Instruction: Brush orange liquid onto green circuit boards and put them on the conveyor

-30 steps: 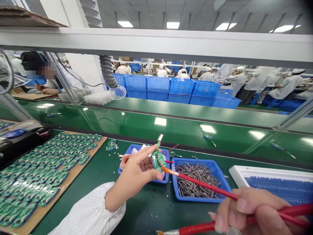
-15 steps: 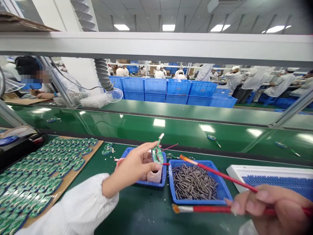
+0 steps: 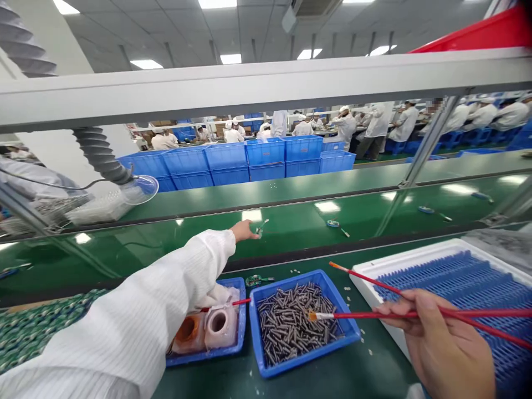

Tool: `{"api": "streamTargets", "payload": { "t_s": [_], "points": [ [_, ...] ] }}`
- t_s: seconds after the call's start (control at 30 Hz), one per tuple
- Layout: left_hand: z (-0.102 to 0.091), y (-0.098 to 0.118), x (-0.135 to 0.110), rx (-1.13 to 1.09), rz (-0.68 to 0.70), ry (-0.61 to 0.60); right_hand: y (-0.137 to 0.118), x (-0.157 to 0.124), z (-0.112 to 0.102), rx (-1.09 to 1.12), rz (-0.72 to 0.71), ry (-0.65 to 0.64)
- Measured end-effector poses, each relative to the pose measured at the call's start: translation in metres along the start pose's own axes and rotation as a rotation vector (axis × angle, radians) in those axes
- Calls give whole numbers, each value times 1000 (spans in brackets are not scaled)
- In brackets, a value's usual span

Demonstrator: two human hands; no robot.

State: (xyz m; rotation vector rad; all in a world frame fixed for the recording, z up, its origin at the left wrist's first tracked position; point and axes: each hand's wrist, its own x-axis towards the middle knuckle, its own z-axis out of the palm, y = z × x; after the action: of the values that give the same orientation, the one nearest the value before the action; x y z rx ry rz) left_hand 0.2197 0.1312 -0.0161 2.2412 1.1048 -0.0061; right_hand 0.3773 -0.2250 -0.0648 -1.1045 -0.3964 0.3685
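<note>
Green circuit board with a pale-tipped lead sits pinched between thumb and fingers of the left hand, over the glossy green belt. Curled closed, the right hand grips slim red-handled brushes; left of it stands a blue plastic tray of dark ridged metal pieces.

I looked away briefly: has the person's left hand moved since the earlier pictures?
Yes: the left hand has moved forward, from over the blue jar tray to above the green belt beyond.
</note>
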Motion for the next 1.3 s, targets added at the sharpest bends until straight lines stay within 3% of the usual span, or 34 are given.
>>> {"api": "streamTargets", "payload": {
  "t_s": [0.1,0.2,0.3,0.4,0.53,0.77,0.9,1.03,1.2,1.3],
  "points": [
    [19,-3,4,228,23,-172,-1,3,-9,25,-30,36],
    [45,-10,-8,407,71,-386,1,6,-11,33,-70,83],
    [62,-15,-20,539,116,-502,4,6,-8,13,-41,68],
    [64,-17,-25,608,159,-538,6,5,-5,18,-11,53],
    [56,-22,-28,615,181,-495,2,5,0,49,-29,89],
    [61,-24,-26,460,93,-469,-12,3,20,76,-136,22],
    [56,-15,-24,214,50,-402,-21,1,30,102,-167,1],
    [21,-11,-39,-206,91,-258,-34,1,34,136,-177,23],
    [-26,-19,-99,-837,246,174,-45,0,44,180,-196,8],
    [-46,-23,-143,-1090,271,340,-46,-3,55,202,-190,-38]
  ]
}}
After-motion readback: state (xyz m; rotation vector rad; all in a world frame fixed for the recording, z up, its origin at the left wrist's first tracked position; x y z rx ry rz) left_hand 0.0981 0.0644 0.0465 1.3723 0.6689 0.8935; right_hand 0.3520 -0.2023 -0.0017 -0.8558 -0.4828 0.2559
